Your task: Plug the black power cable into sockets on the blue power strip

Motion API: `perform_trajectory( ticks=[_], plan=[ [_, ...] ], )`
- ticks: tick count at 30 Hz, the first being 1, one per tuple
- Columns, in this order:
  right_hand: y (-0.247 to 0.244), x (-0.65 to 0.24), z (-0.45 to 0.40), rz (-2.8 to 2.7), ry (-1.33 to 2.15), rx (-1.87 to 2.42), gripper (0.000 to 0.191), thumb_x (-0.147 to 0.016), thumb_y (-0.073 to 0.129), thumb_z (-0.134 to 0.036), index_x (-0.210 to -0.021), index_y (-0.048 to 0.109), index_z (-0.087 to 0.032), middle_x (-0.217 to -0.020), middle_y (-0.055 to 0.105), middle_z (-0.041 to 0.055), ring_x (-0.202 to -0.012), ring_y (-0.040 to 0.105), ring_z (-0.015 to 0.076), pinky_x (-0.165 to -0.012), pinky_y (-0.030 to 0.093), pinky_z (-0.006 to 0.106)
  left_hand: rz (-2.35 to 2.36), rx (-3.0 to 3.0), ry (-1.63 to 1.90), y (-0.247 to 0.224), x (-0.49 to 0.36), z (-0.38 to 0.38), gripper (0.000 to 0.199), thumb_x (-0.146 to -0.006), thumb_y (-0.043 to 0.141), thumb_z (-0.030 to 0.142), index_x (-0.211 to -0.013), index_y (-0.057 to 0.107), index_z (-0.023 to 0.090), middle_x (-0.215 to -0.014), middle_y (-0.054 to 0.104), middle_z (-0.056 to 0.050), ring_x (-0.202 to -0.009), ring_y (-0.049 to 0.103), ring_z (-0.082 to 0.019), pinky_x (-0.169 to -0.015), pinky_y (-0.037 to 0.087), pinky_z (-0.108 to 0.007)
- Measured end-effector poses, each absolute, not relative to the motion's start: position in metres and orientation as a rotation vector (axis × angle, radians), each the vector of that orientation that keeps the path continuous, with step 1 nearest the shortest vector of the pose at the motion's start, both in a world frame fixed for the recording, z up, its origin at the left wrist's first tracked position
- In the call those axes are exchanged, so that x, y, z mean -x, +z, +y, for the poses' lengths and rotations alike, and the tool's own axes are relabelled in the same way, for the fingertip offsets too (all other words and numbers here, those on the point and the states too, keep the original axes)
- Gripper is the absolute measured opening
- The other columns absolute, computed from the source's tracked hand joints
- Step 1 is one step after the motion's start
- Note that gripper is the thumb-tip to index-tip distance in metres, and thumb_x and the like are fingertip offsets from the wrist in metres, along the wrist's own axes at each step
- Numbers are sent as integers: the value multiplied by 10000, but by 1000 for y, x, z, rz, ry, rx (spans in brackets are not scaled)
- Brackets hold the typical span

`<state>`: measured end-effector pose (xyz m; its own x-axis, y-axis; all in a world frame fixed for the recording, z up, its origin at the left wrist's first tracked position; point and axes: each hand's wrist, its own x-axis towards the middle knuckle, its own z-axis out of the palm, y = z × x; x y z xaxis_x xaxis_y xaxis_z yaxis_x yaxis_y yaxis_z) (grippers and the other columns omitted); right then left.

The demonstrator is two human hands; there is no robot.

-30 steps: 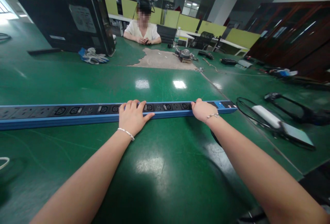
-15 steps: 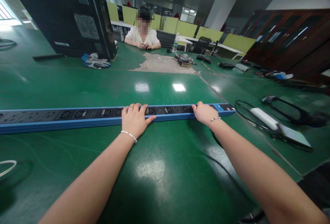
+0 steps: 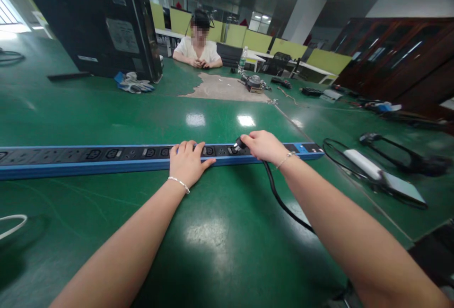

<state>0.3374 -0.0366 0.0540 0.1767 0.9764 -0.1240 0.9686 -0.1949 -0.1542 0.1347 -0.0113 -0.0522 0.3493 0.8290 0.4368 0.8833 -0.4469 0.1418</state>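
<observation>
The blue power strip (image 3: 138,153) is lying across the desk (image 3: 227,204) toward its near edge, the left hand (image 3: 186,163) resting spread on top. The right hand (image 3: 265,145) is clamping a black plug (image 3: 241,143) over it, prongs (image 3: 236,147) bare, while a co-worker (image 3: 198,53) is sitting at the far edge.

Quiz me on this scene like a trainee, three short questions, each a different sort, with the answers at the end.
1. Short answer: what shows that the plug in the right hand isn't inserted?
2. True or false: the left hand rests on the strip.
3. Multiple choice: the gloves lie beside (a) a bottle, (b) a black case, (c) a chair.

Key: 1. Its metal prongs show. 2. True. 3. b.
</observation>
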Motion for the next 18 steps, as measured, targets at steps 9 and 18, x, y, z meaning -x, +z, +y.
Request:
perform_trajectory(
  ticks=[9,18],
  plan=[
    [22,-296,-11,-1990,172,2448,478,-882,297,-382,-938,667,-86,-984,672,201,-932,635,239,-791,437,293,-1572,2492,-705,-53,-134,-11,575,-793,470,609,-1213,530,221,-1180,567,-116,-1119,448,-298,-948,276,-437],
    [26,-288,14,-2363,299,2469,392,-856,395,-248,-761,735,-77,-716,695,174,-829,665,256,-754,476,305,-1585,2493,-713,-52,-134,-10,573,-789,475,610,-1210,530,225,-1191,560,-119,-1125,442,-303,-952,273,-440]
  ],
)
